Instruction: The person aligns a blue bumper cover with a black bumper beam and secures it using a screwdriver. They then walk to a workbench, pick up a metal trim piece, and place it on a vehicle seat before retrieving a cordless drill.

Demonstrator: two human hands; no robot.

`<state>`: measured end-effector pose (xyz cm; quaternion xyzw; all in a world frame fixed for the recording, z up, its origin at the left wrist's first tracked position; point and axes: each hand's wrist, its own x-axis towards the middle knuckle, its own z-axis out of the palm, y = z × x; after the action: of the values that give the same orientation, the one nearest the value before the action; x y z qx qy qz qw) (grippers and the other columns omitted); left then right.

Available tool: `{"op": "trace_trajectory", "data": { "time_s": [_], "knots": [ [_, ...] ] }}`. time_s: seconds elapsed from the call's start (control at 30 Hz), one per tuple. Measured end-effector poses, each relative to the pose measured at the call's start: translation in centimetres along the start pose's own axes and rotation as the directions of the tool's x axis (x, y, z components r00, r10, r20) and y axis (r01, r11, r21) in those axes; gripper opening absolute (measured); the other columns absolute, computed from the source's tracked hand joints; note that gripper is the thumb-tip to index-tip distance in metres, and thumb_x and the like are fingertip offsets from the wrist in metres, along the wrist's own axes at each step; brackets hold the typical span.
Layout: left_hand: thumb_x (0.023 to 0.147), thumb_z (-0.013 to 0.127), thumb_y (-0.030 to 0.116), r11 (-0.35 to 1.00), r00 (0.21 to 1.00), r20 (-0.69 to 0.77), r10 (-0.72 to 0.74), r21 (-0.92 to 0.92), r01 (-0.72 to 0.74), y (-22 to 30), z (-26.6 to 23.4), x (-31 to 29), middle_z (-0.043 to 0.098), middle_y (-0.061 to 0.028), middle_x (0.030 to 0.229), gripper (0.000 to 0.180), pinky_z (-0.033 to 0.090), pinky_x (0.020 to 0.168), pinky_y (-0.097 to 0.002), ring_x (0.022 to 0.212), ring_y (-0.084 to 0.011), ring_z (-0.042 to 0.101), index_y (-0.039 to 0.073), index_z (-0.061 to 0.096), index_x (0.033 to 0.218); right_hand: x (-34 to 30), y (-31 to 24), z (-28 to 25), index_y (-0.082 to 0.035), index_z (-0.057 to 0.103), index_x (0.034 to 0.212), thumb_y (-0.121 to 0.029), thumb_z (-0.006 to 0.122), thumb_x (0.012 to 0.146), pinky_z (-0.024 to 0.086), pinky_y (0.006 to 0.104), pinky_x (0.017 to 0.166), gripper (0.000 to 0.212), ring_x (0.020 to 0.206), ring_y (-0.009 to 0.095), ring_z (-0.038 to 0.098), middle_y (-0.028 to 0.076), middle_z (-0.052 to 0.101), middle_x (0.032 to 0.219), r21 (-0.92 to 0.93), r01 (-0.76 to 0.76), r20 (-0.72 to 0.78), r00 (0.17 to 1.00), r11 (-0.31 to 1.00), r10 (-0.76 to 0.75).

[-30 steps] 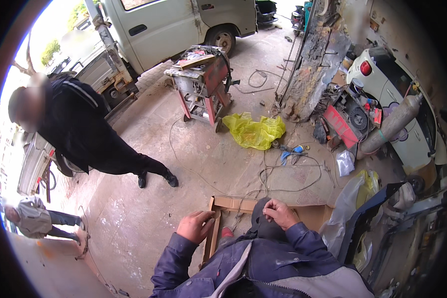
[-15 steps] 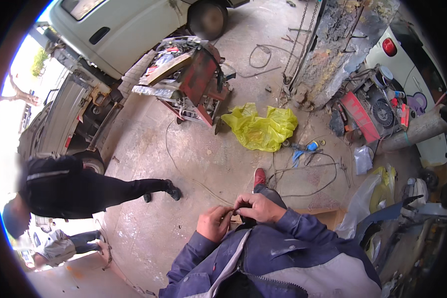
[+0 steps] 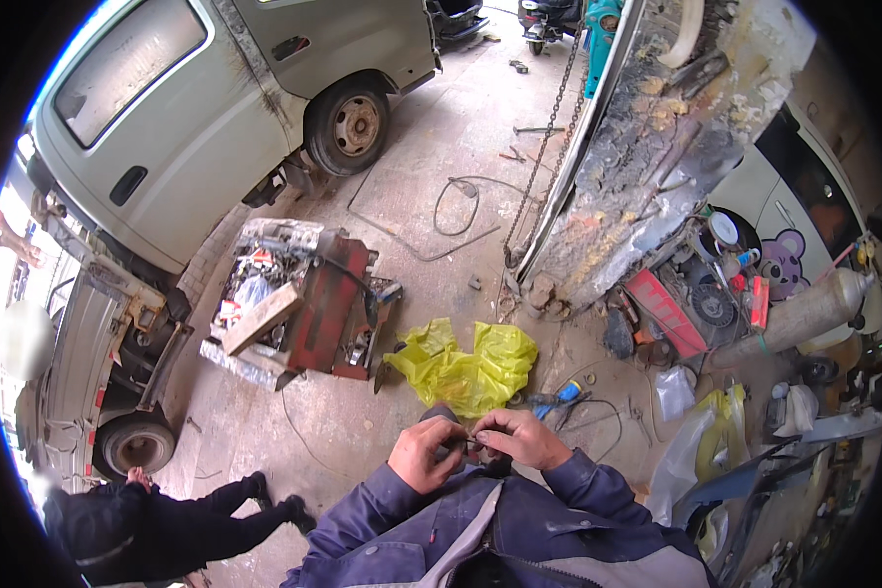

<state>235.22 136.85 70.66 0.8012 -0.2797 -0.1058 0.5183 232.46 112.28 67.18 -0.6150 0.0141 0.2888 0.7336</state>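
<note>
My left hand [image 3: 425,455] and my right hand [image 3: 523,438] are held close together in front of my jacket [image 3: 402,529]. Both are closed, fingertips pinched and nearly meeting. Between them shows a small, thin dark thing [image 3: 471,443], too small to name; the fingers cover most of it. A crumpled yellow-green plastic bag [image 3: 465,365] lies on the floor just beyond my hands.
A red tool cart [image 3: 331,318] heaped with parts stands ahead left, near a pale van [image 3: 181,127]. Chains [image 3: 549,147] hang by a crusted slab [image 3: 627,186]. A gas cylinder [image 3: 804,318] lies at the right. Cables cross the floor. Someone in black [image 3: 167,529] is at lower left.
My view has tilted up and turned, so the van, cart and bag appear shifted. My hands remain together at the small thing, with fingertips slightly rearranged. The person in black appears lower in view.
</note>
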Motion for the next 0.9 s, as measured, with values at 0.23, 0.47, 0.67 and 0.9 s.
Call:
{"op": "trace_trajectory", "data": {
  "time_s": [0.23, 0.47, 0.67, 0.9],
  "knots": [
    [0.087, 0.074, 0.002, 0.998, 0.996, 0.077, 0.034, -0.063, -0.029, -8.8, -4.7, 16.6, 0.071, -0.0161, 0.092, 0.018, 0.058, 0.077, -0.0409, 0.085, -0.0345, 0.073, 0.001, 0.07, 0.105, 14.1, -4.6, -8.8, -0.001, 0.073, 0.11, -0.016, 0.071, 0.105, 0.052, 0.0251, 0.071, 0.016, 0.078, 0.007, 0.062, -0.002, 0.07, 0.089, -0.097, 0.049, -0.028, 0.998, 0.994, -0.052],
    [0.095, 0.074, 0.003, 0.985, 0.996, 0.09, 0.003, -0.171, 0.013, -13.3, -14.6, 35.1, 0.073, -0.0158, 0.093, 0.009, 0.058, 0.075, -0.0401, 0.084, -0.0337, 0.074, 0.001, 0.071, 0.103, 30.2, -17.8, -16.5, -0.001, 0.071, 0.112, -0.013, 0.072, 0.101, 0.053, 0.0283, 0.08, 0.016, 0.089, 0.01, 0.063, 0.002, 0.072, 0.098, -0.251, 0.119, -0.048, 0.99, 0.961, -0.135],
    [0.097, 0.069, 0.001, 0.994, 0.998, 0.041, 0.051, -0.102, -0.047, -15.2, -21.7, 45.7, 0.075, -0.0169, 0.094, 0.011, 0.059, 0.075, -0.0389, 0.085, -0.0327, 0.076, 0.001, 0.071, 0.109, 40.7, -25.3, -19.8, 0.0, 0.07, 0.115, -0.015, 0.071, 0.103, 0.054, 0.0293, 0.08, 0.019, 0.09, 0.01, 0.066, 0.004, 0.073, 0.097, -0.272, 0.188, 0.043, 0.982, 0.944, -0.183],
    [0.101, 0.064, 0.0, 0.955, 0.948, -0.159, -0.277, -0.151, 0.254, -21.6, -25.3, 55.1, 0.079, -0.0154, 0.095, 0.016, 0.059, 0.079, -0.0318, 0.086, -0.0167, 0.075, -0.004, 0.069, 0.116, 55.8, -30.0, -26.1, 0.002, 0.069, 0.119, -0.021, 0.07, 0.102, 0.056, 0.0369, 0.086, 0.029, 0.096, 0.022, 0.071, 0.015, 0.076, 0.105, -0.389, 0.302, 0.271, 0.941, 0.871, -0.205]
  ]
}}
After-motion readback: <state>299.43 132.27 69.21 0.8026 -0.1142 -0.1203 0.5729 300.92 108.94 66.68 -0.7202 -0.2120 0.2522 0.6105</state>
